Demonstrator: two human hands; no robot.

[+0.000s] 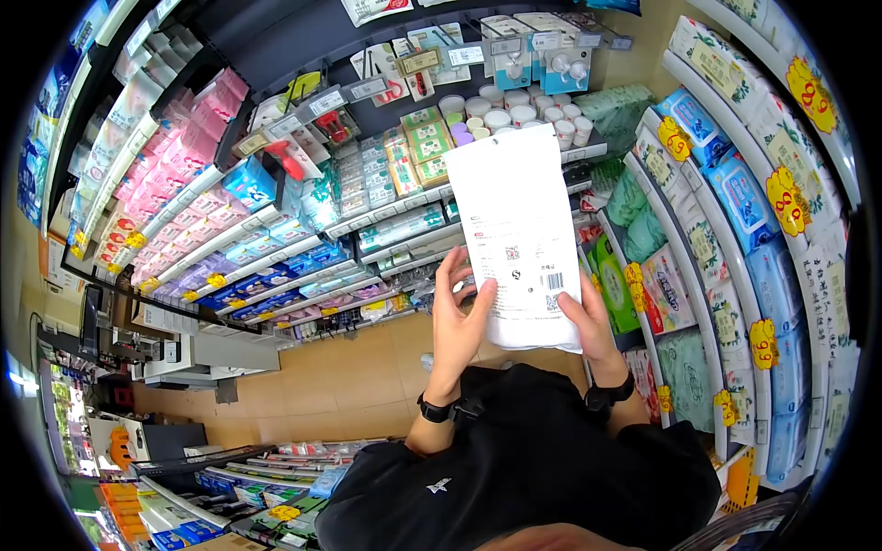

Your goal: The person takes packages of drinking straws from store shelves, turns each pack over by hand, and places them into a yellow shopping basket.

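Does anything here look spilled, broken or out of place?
Nothing stands out. The white package between the left hand and right hand shows no damage, and I see no spill; the shelves seem to curve, likely from the wide lens.

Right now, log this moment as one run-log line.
left hand: holds white rectangular printed packet, left edge; right hand: holds right edge; behind packet: stocked white-edged shelves

The white packet (514,202) bore fine print too small to read; your left hand (462,314) and right hand (595,323) had fingers partly hidden behind it; it blocked part of the shelf (395,211) beyond. Your black shirt (524,450) hid your legs; a hanging packet (377,7) was cut off at the top; price labels (467,55) were too small to read.
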